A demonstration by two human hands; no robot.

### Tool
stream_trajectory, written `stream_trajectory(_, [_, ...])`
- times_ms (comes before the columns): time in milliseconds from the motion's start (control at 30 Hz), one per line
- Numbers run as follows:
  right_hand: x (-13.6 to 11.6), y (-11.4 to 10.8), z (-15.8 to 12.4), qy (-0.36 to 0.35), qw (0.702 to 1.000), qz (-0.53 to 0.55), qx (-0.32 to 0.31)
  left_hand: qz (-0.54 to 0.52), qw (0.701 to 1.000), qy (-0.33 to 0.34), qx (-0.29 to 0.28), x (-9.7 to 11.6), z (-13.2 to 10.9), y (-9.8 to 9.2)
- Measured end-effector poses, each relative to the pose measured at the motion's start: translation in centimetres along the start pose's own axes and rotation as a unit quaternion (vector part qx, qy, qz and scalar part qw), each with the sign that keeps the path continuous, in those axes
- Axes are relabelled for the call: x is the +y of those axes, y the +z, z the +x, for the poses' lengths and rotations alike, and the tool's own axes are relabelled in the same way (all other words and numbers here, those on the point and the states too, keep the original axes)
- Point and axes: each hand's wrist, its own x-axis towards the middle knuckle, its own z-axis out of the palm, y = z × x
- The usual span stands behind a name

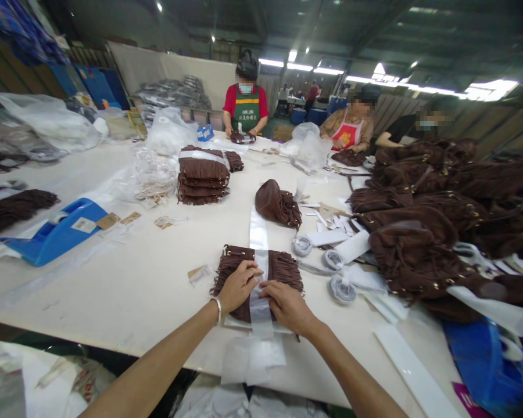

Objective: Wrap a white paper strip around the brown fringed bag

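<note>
A brown fringed bag (235, 307) lies flat in front of me, with eyelets along its far edge. A white strip (258, 232) runs lengthwise over its middle and beyond it on the far side. My left hand (240, 285) rests on the bag, its thumb and fingers closed at the strip's left edge. From the other side, my right hand (290, 305) has bent fingers gripping the strip's right edge. Translucent sheets (253, 357) lie at the near end, by the table edge. Beyond the bag sits a bunched brown fringed bag (278, 203).
Banded bags (203, 177) are stacked farther back, and loose bags (418, 244) heap up on the right. Blue tape dispensers (65, 229) (488, 366) stand left and right. Coiled grey straps (340, 289) lie near my right hand. Several people (246, 107) work across the table.
</note>
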Motion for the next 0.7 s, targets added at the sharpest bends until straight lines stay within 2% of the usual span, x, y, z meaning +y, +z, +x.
stream_trajectory(200, [-0.2,0.0,-0.2,0.021,1.000,0.001,0.007,0.039,0.999,-0.037,-0.006,0.5,0.5,0.5])
stream_trajectory(433, [-0.1,0.0,-0.4,0.026,0.999,0.008,0.020,0.110,0.990,-0.076,-0.033,1.2,2.0,0.0])
stream_trajectory(700, [0.5,0.1,-0.8,0.015,1.000,-0.002,0.027,0.146,0.986,-0.056,-0.065,1.7,2.6,0.0])
